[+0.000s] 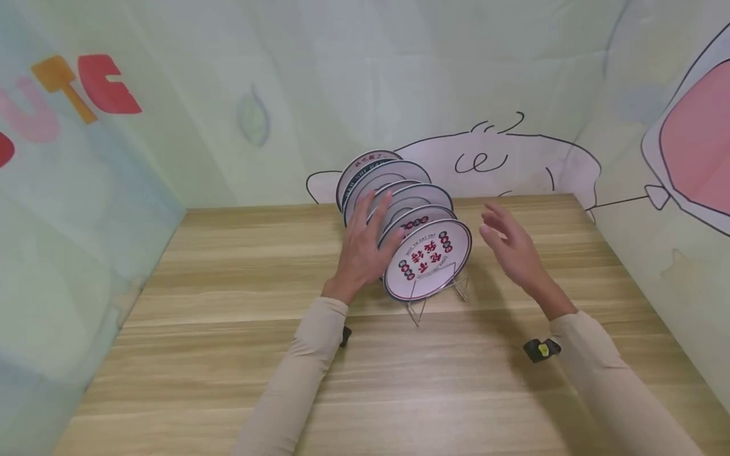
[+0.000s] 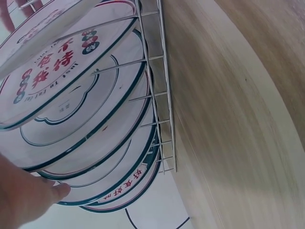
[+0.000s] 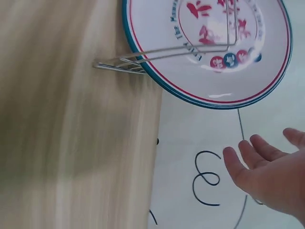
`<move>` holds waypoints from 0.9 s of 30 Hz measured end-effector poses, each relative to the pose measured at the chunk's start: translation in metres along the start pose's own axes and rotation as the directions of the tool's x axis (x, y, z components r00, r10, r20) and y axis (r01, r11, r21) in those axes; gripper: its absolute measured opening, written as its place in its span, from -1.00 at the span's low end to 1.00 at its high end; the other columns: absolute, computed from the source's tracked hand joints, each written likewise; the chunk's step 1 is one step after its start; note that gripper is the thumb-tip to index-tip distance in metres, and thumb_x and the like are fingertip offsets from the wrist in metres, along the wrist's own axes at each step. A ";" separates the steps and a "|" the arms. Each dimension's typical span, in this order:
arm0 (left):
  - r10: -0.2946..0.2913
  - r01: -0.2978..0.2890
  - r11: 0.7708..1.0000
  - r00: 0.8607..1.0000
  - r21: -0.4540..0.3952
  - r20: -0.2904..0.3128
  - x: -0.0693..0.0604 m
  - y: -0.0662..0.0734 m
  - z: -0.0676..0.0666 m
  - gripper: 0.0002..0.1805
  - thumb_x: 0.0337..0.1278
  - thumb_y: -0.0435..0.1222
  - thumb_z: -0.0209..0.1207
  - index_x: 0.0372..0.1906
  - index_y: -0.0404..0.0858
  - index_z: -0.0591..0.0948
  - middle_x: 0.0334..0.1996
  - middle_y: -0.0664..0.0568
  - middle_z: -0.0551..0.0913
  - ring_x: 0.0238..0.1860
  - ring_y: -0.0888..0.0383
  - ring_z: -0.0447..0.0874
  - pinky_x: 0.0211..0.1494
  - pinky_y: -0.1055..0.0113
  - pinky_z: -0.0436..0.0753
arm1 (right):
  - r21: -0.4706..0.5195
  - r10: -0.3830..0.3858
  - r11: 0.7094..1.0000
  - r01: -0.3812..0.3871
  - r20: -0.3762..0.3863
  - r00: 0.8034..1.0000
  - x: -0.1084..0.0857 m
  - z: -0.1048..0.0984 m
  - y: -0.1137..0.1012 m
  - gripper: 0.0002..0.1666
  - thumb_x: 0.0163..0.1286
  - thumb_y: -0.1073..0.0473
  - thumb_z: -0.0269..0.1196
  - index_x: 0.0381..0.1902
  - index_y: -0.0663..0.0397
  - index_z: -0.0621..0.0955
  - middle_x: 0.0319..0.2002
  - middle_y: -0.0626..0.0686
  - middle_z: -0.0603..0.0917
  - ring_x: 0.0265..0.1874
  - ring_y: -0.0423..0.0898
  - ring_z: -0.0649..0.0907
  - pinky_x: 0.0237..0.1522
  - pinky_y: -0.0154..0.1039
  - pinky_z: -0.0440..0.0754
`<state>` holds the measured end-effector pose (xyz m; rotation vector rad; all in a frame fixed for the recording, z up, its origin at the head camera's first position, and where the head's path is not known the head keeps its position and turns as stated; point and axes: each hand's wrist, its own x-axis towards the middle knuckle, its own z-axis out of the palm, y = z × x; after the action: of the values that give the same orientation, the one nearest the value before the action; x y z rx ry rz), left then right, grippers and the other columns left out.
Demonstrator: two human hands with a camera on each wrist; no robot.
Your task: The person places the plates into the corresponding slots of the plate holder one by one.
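Several round plates stand on edge, one behind another, in a wire plate rack [image 2: 167, 90]. The front plate [image 1: 428, 256] is white with red characters and a dark rim; the rearmost plate [image 1: 371, 157] leans near the back wall. My left hand [image 1: 365, 247] is at the left side of the row, its fingers spread over the plates' rims. In the left wrist view, part of that hand [image 2: 24, 195] lies beside the rims; its exact contact is hard to tell. To the right of the row my right hand [image 1: 516, 253] hovers, fingers relaxed, apart from the plates and holding nothing.
The rack stands on a wood-grain table [image 1: 228, 304] toward its back edge. A printed cloth wall [image 1: 319, 76] with cartoon drawings rises behind and at both sides. Dark wrist devices, one a black piece [image 1: 542, 349] with a yellow spot, sit at the sleeves.
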<state>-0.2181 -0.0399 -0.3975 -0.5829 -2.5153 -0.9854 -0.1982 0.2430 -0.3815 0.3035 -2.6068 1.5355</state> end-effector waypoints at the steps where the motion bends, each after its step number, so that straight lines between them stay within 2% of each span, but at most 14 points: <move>1: -0.006 0.006 1.000 1.000 -0.001 0.001 0.000 0.001 0.000 -0.24 0.38 0.14 -0.12 0.59 0.00 0.10 0.59 -0.19 0.03 0.61 -0.18 -0.08 0.59 -0.17 -0.01 | -0.018 -0.029 0.999 0.029 -0.010 1.000 -0.006 0.000 -0.001 -0.36 0.58 0.07 0.04 0.51 0.14 0.24 0.41 0.35 0.39 0.41 0.29 0.38 0.36 0.26 0.36; 5: -0.045 0.045 0.999 0.999 -0.014 0.006 0.000 0.004 0.000 -0.24 0.36 0.09 -0.06 0.59 0.04 0.09 0.60 -0.17 0.00 0.62 -0.16 -0.11 0.59 -0.18 -0.02 | -0.111 -0.153 0.982 0.152 -0.005 0.988 -0.027 0.006 0.001 -0.47 0.52 0.16 0.14 0.37 0.23 0.44 0.31 0.28 0.53 0.31 0.23 0.50 0.25 0.20 0.50; 9: -0.094 0.094 0.995 0.996 -0.030 -0.008 -0.001 0.008 0.000 -0.25 0.36 0.11 -0.06 0.59 0.06 0.10 0.61 -0.16 -0.02 0.63 -0.13 -0.14 0.59 -0.17 -0.02 | -0.227 -0.289 0.927 0.300 0.081 0.954 -0.040 0.018 0.005 -0.54 0.43 0.23 0.24 0.24 0.25 0.56 0.24 0.25 0.61 0.27 0.21 0.55 0.24 0.21 0.50; 13: -0.148 0.146 0.989 0.988 -0.031 -0.041 -0.002 0.016 0.001 -0.26 0.39 0.12 -0.06 0.59 0.07 0.11 0.61 -0.17 -0.04 0.63 -0.13 -0.13 0.58 -0.17 0.00 | -0.320 -0.354 0.860 0.398 0.188 0.916 -0.046 0.031 0.009 -0.53 0.38 0.18 0.29 0.23 0.14 0.60 0.26 0.22 0.59 0.29 0.22 0.53 0.28 0.25 0.45; 18: -0.195 0.195 0.981 0.978 -0.006 -0.068 -0.004 0.027 0.003 -0.28 0.43 0.12 -0.10 0.59 0.06 0.10 0.61 -0.20 -0.06 0.62 -0.17 -0.16 0.58 -0.18 -0.01 | -0.348 -0.414 0.806 0.479 0.247 0.876 -0.046 0.041 0.011 -0.51 0.33 0.20 0.32 0.22 0.09 0.62 0.28 0.22 0.57 0.29 0.23 0.52 0.28 0.24 0.45; 23: -0.232 0.229 0.973 0.969 -0.035 -0.087 -0.005 0.035 0.007 -0.28 0.43 0.11 -0.11 0.59 0.03 0.11 0.61 -0.23 -0.11 0.63 -0.20 -0.24 0.59 -0.20 -0.09 | -0.344 -0.433 0.784 0.517 0.295 0.852 -0.044 0.046 0.013 -0.50 0.36 0.20 0.28 0.26 0.06 0.60 0.33 0.20 0.53 0.34 0.21 0.47 0.33 0.22 0.40; 27: -0.241 0.237 0.970 0.966 -0.050 -0.091 -0.005 0.037 0.011 -0.27 0.42 0.11 -0.11 0.60 0.03 0.09 0.61 -0.22 -0.14 0.63 -0.20 -0.28 0.59 -0.21 -0.11 | -0.325 -0.425 0.794 0.513 0.307 0.852 -0.045 0.050 0.016 -0.49 0.37 0.20 0.27 0.28 0.06 0.58 0.36 0.20 0.50 0.37 0.21 0.43 0.35 0.23 0.37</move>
<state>-0.1975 -0.0088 -0.3870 -0.2383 -2.5258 -1.1199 -0.1570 0.2124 -0.4274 1.0418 -2.6261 0.8221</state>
